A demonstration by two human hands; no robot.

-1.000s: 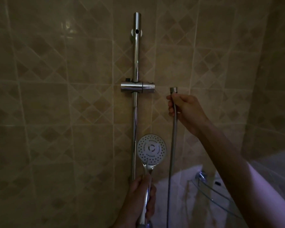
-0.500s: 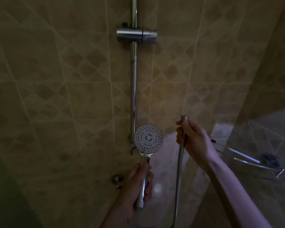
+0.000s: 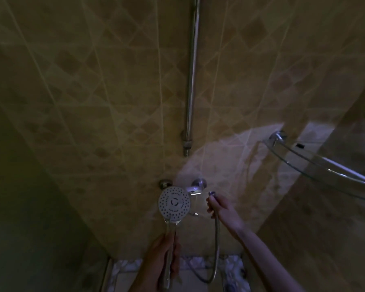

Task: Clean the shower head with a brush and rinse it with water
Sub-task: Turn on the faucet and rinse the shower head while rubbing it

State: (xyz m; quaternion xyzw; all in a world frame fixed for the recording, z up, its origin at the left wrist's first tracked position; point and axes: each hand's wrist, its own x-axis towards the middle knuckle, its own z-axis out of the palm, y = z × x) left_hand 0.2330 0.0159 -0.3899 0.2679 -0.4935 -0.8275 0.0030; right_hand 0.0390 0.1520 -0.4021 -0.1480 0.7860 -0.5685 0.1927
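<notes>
The shower head (image 3: 174, 204) is round and white with small nozzle holes, and its face is turned toward me. My left hand (image 3: 163, 255) grips its chrome handle low in the view. The metal hose (image 3: 216, 245) is detached from the head; my right hand (image 3: 219, 206) holds it just below its free end fitting, right of the head. The hose loops down toward the floor. No brush is in view.
A chrome wall tap (image 3: 195, 187) sits just behind the head and hose end. The vertical slide rail (image 3: 191, 81) runs up the tiled wall. A glass corner shelf (image 3: 316, 165) juts out at right. A pebble-patterned floor strip (image 3: 230, 265) shows below.
Both hands have dropped lower with the shower head and the hose end, down to tap level. The view has tilted down, so the rail's slider bracket has left the frame.
</notes>
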